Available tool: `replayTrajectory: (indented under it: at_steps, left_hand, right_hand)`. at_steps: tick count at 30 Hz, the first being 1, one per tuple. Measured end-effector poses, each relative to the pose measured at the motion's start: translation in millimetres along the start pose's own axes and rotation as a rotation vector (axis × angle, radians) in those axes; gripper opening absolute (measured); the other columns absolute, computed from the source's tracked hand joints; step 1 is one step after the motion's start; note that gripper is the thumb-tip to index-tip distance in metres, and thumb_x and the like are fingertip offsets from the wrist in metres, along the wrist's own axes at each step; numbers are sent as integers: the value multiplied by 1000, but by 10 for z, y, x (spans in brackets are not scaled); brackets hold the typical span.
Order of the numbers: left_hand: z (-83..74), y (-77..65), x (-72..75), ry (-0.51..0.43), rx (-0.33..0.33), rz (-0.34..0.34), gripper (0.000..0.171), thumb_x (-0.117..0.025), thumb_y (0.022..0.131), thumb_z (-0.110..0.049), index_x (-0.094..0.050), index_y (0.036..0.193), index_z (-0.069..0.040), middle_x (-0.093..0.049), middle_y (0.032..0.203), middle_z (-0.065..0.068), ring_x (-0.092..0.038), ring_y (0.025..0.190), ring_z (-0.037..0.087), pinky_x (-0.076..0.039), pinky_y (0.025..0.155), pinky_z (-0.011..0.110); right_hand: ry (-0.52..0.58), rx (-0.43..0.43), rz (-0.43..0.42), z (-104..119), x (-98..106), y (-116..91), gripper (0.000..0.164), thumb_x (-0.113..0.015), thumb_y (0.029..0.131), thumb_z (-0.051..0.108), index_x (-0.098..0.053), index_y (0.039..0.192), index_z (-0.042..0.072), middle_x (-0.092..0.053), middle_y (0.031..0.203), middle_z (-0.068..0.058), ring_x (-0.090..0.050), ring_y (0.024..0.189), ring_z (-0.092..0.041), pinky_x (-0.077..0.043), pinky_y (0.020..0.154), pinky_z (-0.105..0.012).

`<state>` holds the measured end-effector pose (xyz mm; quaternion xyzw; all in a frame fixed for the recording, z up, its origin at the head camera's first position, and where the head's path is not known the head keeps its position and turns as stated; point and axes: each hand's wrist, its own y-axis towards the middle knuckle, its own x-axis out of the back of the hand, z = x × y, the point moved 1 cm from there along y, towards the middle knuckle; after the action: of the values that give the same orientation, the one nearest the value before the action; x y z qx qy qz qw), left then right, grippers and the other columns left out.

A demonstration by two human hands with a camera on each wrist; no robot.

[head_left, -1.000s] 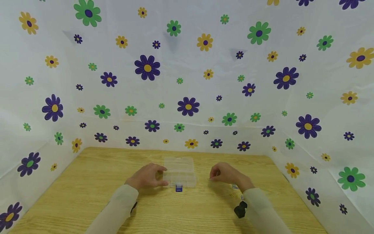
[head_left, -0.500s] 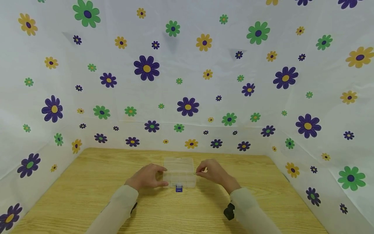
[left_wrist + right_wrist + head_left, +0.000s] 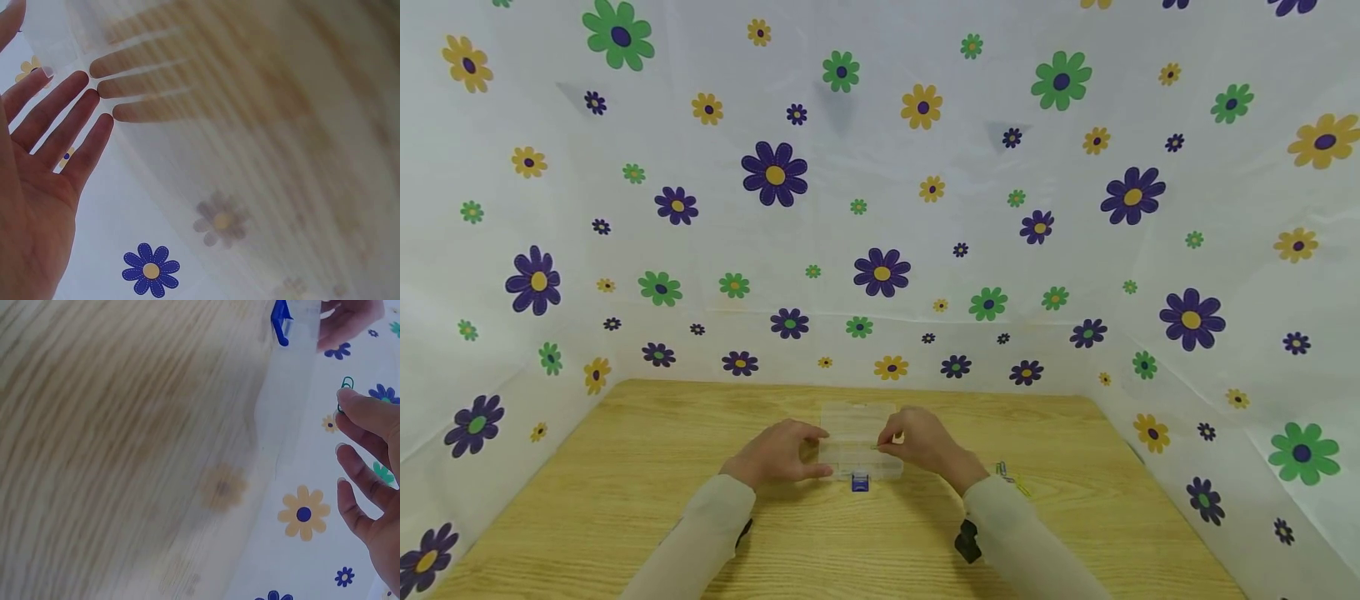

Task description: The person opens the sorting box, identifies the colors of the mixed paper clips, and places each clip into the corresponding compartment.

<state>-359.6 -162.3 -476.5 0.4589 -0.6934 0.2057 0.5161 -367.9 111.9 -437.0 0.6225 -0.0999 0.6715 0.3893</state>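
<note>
A clear plastic box [image 3: 842,457] with compartments and a blue latch [image 3: 860,482] lies open on the table, its lid tilted back. At its left side, my left hand [image 3: 781,451] rests with thumb and index finger at the box's edge; in the left wrist view the other fingers of the left hand [image 3: 53,144] are straight, tips on the table. My right hand [image 3: 922,439] is over the box's right part. Between thumb and index finger it pinches a green paper clip [image 3: 347,382], seen best in the right wrist view. The right hand's other fingers are loosely bent.
Several loose paper clips [image 3: 1002,470], some of them yellow, lie on the wooden table [image 3: 865,550] to the right, beside the right forearm. A white curtain with printed flowers [image 3: 880,208] encloses the table at the back and sides.
My right hand has moved left from beside the loose clips to over the box, carrying the paper clip. The clips its arm covered are visible again. My left hand has stayed still.
</note>
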Motion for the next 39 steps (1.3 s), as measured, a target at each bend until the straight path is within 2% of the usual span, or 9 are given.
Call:
replayTrajectory:
  at_steps: [10,20,29,39]
  left_hand:
    - [2,0,-6,-21,19,8,67,-81,84,-53,-70,131,-7,-74,126,8,-69,118,29,-54,106,52]
    - [35,6,-25,-11,-13,-9,69,-80,83,-57,-71,129,-6,-75,124,9,-70,117,30,-54,105,52]
    - [21,12,-6,-26,-33,-7,68,-80,84,-54,-71,129,-4,-75,124,10,-70,116,30,-55,104,53]
    - [22,17,-8,-18,-11,-7,68,-80,84,-55,-71,129,-6,-75,124,9,-70,116,29,-54,105,52]
  right_hand:
    - [-16,11,75,148,-87,139,6,-80,91,18,-83,89,13,-79,88,3,-62,79,-8,-54,74,-22]
    - [-30,25,120,183,-213,214,6,-78,93,17,-82,91,13,-80,92,2,-68,82,-7,-56,77,-21]
    - [-34,28,152,203,-261,252,6,-78,93,19,-83,93,15,-80,91,6,-63,77,0,-54,75,-16]
    - [-8,7,166,201,-277,264,7,-77,93,18,-83,93,13,-80,91,3,-65,77,-1,-56,75,-16]
